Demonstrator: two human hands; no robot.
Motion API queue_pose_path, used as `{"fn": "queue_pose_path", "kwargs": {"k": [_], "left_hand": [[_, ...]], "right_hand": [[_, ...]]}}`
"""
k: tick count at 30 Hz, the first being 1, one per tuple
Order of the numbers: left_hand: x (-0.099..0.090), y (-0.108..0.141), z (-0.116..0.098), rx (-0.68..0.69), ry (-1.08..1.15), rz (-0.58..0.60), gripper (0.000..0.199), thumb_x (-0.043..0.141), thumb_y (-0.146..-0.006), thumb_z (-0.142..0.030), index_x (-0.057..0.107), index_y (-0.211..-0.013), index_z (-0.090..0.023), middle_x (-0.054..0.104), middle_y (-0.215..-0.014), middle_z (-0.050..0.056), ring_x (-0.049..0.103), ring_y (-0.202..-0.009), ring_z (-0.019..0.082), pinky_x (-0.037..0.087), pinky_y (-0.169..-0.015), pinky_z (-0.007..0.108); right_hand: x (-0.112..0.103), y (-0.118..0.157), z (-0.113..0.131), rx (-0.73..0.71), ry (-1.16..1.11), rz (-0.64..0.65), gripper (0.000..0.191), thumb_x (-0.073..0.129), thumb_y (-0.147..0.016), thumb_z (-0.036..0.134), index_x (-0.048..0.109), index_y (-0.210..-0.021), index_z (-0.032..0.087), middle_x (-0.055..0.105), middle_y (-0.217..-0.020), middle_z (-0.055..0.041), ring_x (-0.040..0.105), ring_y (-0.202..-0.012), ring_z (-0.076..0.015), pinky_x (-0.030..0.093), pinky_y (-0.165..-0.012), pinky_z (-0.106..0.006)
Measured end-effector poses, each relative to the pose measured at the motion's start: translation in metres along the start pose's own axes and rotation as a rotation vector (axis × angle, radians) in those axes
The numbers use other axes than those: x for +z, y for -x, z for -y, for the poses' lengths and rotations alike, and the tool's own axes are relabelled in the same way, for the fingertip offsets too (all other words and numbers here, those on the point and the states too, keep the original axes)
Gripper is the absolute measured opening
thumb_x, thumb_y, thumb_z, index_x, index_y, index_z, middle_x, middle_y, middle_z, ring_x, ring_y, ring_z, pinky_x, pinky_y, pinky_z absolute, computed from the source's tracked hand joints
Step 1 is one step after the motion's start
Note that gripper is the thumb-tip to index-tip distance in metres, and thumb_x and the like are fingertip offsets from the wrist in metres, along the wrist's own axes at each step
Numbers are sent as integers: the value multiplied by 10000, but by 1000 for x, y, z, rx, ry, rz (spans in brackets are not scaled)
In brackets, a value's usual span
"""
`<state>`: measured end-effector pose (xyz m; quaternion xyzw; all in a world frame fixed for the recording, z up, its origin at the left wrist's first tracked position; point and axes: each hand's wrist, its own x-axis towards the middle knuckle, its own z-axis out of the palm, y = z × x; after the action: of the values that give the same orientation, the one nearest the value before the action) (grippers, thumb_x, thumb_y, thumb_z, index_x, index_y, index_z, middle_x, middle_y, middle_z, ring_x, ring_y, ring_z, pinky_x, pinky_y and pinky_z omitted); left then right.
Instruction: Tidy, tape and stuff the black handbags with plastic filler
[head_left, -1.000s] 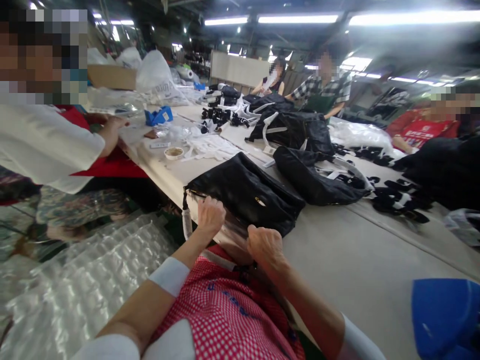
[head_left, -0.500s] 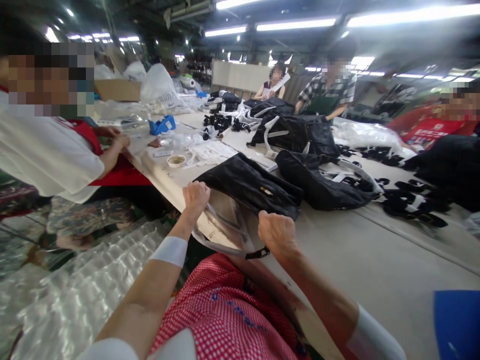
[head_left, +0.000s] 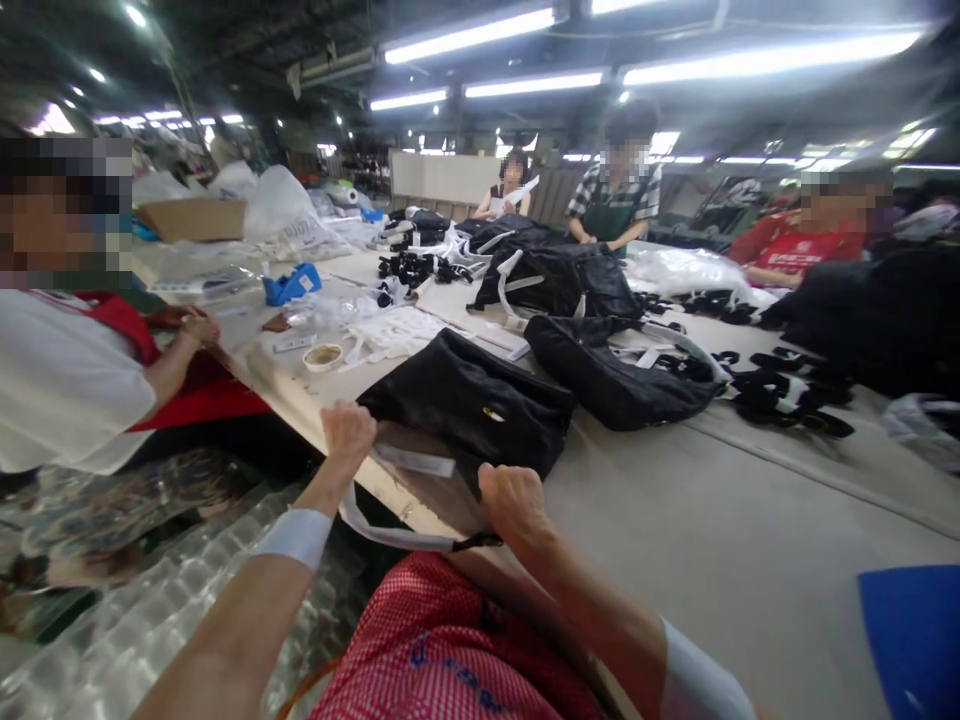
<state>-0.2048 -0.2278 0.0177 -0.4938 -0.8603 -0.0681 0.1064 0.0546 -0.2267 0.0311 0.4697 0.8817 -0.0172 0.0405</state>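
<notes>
A black handbag (head_left: 457,395) with a small gold-coloured clasp lies at the table's near edge. My left hand (head_left: 349,432) is closed on its near left corner. Around its near right corner, my right hand (head_left: 514,500) is closed too. The bag's strap (head_left: 397,535), wrapped in white, hangs in a loop over the edge between my hands, with a dark end piece by my right hand. A pale strip (head_left: 415,460) shows at the bag's near side. Just right of it rests a second black bag (head_left: 622,380) with a white-wrapped handle.
More black bags (head_left: 562,285) lie farther back. Dark strap pieces (head_left: 787,390) are heaped at the right. A small round tub (head_left: 322,357) and a blue box (head_left: 292,285) stand at the left. Co-workers are around the table; one in a white sleeve (head_left: 71,380) is close on my left.
The view has swung to the right. The handbag's front now shows more broadly, with its body spread between my hands. Both hands keep their hold on its near corners.
</notes>
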Motion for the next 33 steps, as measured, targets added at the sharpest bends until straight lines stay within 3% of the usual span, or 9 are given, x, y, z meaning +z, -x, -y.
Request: {"fn": "queue_pose_path", "kwargs": {"k": [7,11,16,19,22,25,28,31,33], "left_hand": [[-9,-12,30,8,-43,64,367,385,-924,-223,737,-906,-121,724,-1067,200,615,-1097,365,489,-859,452],[-22,1,29,89,-96,189,368,435,-933,-333,737,-899,-126,726,-1015,210,651,-1029,372,516,-815,436],[-26,16,-36,449,183,-143,364,396,-967,-268,709,-1114,-155,714,-1135,161,632,-1104,294,489,-989,421],[-12,21,-91,761,401,-119,428,374,-955,-162,655,-1277,-170,624,-1395,118,543,-1306,245,396,-1145,413],[0,10,-104,912,438,-82,446,400,-940,-164,642,-1314,-194,540,-1502,84,445,-1418,261,319,-1206,482],[9,-27,-63,671,489,-162,467,417,-938,-302,621,-1337,-174,526,-1509,120,451,-1420,276,322,-1207,470],[20,-76,-8,200,498,-42,520,406,-873,-452,698,-1148,-121,696,-1256,198,614,-1236,359,442,-1104,496],[22,-99,20,128,659,316,445,460,-792,-551,736,-888,-216,786,-974,100,709,-1044,358,543,-984,468],[9,-96,24,107,736,376,426,523,-733,-626,742,-832,-274,789,-859,38,733,-950,357,596,-878,465]], "right_hand": [[3,1,-25,62,-3,-21,257,454,-947,109,705,-991,141,755,-940,-177,745,-909,-252,454,-697,-281],[-1,4,-55,7,-141,-85,252,553,-974,413,678,-920,201,741,-872,-64,713,-842,-215,372,-648,-262],[-9,-23,-75,205,-220,-386,244,472,-1017,342,661,-965,197,671,-1004,-49,639,-860,-158,375,-672,-238],[-6,-43,-77,115,-204,-408,241,459,-1012,292,678,-986,196,635,-1112,-75,612,-976,-174,429,-784,-239],[4,-44,-92,19,-292,-431,224,467,-992,260,675,-951,187,635,-1082,-83,599,-1037,-188,454,-913,-271],[20,-28,-122,303,-624,-614,207,506,-953,308,637,-1032,168,625,-1124,-119,615,-1040,-218,500,-925,-339],[36,-12,-135,611,-1223,-382,402,500,-938,490,554,-1168,165,657,-989,-107,671,-817,-219,556,-684,-343],[38,-8,-114,534,-1704,-65,598,564,-873,599,488,-1299,187,684,-905,-62,685,-747,-206,534,-615,-303],[29,-5,-95,419,-1827,-72,638,680,-783,499,513,-1322,200,707,-993,-61,691,-867,-216,545,-727,-313]]}}
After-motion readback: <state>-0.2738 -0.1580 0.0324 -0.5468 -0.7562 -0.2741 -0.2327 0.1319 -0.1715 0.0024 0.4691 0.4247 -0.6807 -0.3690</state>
